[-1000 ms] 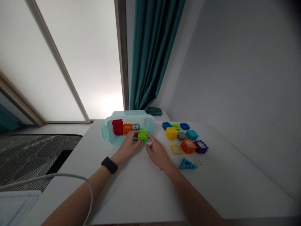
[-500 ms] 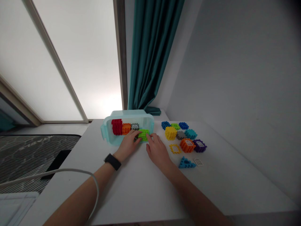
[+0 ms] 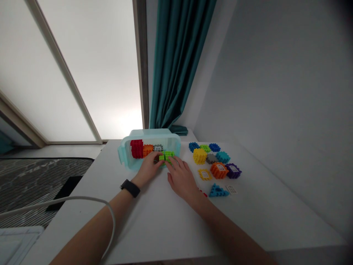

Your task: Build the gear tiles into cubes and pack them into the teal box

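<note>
Green toothed pieces in both hands at the bin's four o'clock

We found the green toothed pieces (image 3: 169,153) at the four o'clock side of the pale teal bin (image 3: 150,133), a dark gap splitting them into two parts. Could not tell if they rested on the bin or hung just above it.

Clock centred on the green, twelve facing away: the left hand (image 3: 149,166) came in from eight, thumb and forefinger narrowed on the left part. The right hand (image 3: 180,176) came in from five, fingertips over the right part, thumb apart; whether it gripped, we could not tell.

We judged the pieces light, stiff, probably hard plastic, unlikely to break. Teeth should have kept them from slipping, though small parts could have popped loose. Best hold, we thought: opposite outer toothed edges, thumb against forefinger, one hand per part, fingertips out of the gap.

Also in the bin: a red stack (image 3: 137,149) and an orange block (image 3: 148,151) between nine and ten, a grey piece (image 3: 158,148) at eleven. On the table (image 3: 165,228) we logged a yellow block (image 3: 199,156) at three and a blue triangle (image 3: 218,191) at four.
</note>
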Demonstrator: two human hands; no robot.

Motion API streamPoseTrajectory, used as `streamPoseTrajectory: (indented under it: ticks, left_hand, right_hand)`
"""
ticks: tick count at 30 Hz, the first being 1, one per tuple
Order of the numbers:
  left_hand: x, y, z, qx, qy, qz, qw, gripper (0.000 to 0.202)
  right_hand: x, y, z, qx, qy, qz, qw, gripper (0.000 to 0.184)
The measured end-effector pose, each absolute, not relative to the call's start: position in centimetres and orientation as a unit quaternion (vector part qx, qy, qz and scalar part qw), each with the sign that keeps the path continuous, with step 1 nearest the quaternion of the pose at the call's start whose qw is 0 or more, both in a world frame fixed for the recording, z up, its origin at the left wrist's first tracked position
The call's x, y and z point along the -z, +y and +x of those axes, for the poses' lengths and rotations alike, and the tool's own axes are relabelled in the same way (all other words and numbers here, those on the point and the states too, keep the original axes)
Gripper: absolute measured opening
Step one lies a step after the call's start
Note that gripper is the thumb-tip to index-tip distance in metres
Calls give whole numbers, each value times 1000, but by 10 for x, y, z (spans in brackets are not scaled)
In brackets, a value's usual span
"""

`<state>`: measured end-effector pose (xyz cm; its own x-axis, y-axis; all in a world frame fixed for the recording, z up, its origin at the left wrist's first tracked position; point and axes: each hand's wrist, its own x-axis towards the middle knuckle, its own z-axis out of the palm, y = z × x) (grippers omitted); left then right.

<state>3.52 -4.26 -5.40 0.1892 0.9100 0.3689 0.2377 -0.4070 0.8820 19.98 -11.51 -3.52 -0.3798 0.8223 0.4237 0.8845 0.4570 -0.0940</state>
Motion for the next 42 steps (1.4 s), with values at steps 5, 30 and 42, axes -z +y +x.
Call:
streamPoseTrajectory:
  ticks: [5, 30, 42]
  left_hand:
    - [53, -44, 35, -469, 423, 709, 315, 21]
    - [60, -44, 19, -452, 433, 756, 190, 22]
    - [61, -49, 11, -452, 450, 751, 172, 21]
  right_hand:
    - [33, -115, 196, 89, -823, -526, 195, 45]
    - [22, -103, 180, 122, -799, -583, 84, 49]
    - [24, -103, 178, 128, -850, -511, -4, 41]
